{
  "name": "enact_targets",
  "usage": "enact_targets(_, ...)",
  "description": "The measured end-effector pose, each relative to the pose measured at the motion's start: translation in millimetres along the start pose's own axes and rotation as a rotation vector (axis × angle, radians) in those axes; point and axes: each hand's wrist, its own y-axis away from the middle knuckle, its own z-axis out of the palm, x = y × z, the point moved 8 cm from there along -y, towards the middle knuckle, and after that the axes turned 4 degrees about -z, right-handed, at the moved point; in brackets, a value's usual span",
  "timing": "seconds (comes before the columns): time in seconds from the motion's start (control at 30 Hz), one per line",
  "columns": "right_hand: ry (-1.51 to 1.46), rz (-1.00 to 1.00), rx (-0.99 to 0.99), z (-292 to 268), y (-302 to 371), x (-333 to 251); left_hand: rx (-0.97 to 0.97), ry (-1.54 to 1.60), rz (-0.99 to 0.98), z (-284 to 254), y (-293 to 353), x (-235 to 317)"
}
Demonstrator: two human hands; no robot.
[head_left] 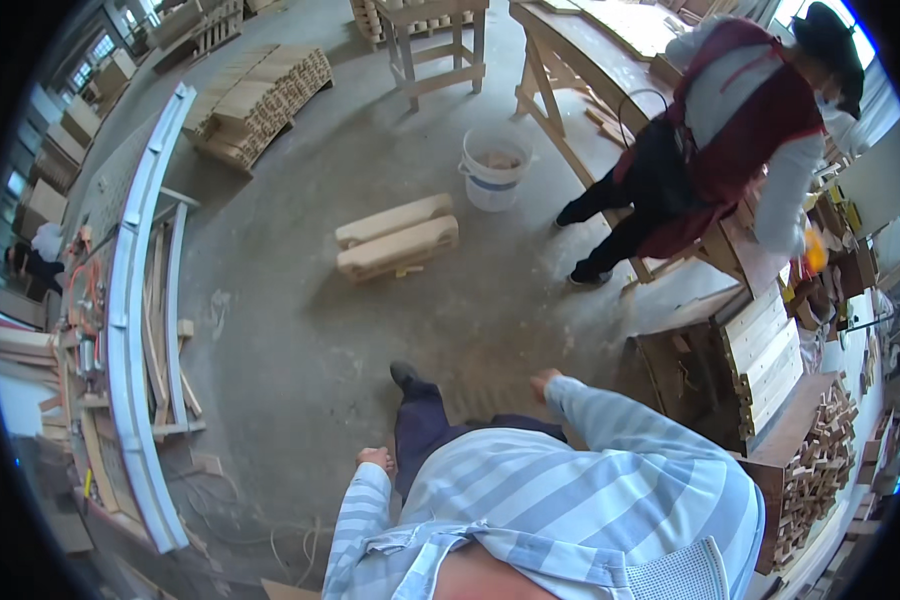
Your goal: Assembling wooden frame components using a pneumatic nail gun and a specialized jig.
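Note:
My left hand [376, 459] hangs beside my left thigh, its fingers curled in and nothing showing in them. Over the floor to the right of my legs is my right hand [543, 384], also with fingers curled and nothing visible in it. Neither hand touches any workpiece. Ahead of me, two long shaped wooden pieces, a farther one [394, 221] and a nearer one [398, 250], lie side by side on the concrete floor. A white bucket [494, 192] with wood scraps stands just beyond them.
A person [730, 120] in a dark red apron leans over a workbench [550, 75] at the right. Stacked boards [255, 100] lie at the far left, near a long metal-edged table [135, 270]. A wooden stand [435, 60] is ahead. Offcuts fill a bin [820, 460] at my right.

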Motion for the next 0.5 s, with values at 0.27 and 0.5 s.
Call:
enact_targets(0.27, 0.069, 0.018, 0.252, -11, -49, -18, -0.063, 0.658, 0.367, -64, -163, 62)
enact_targets(0.5, 0.345, 0.054, 0.208, -33, -179, -150, -0.060, 0.283, -0.384, -189, -287, 216)
